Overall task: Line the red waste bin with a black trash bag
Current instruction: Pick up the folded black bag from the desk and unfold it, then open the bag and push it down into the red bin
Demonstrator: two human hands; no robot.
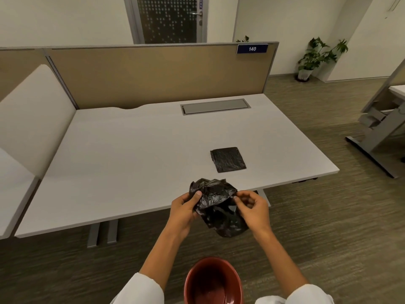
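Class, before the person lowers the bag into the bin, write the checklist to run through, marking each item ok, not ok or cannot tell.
1. Both hands grip the bag: left hand and right hand hold the black trash bag: ok.
2. Bag mouth opened: still crumpled: not ok.
3. Red waste bin within reach, below the hands: ok.
4. Bin empty: nothing seen inside: ok.
5. Bag free of tears: cannot tell.
6. Spare folded bag on the desk: ok.

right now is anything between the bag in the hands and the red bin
Nothing visible. The bag hangs from both hands, left and right, above the open, unlined bin on the floor.
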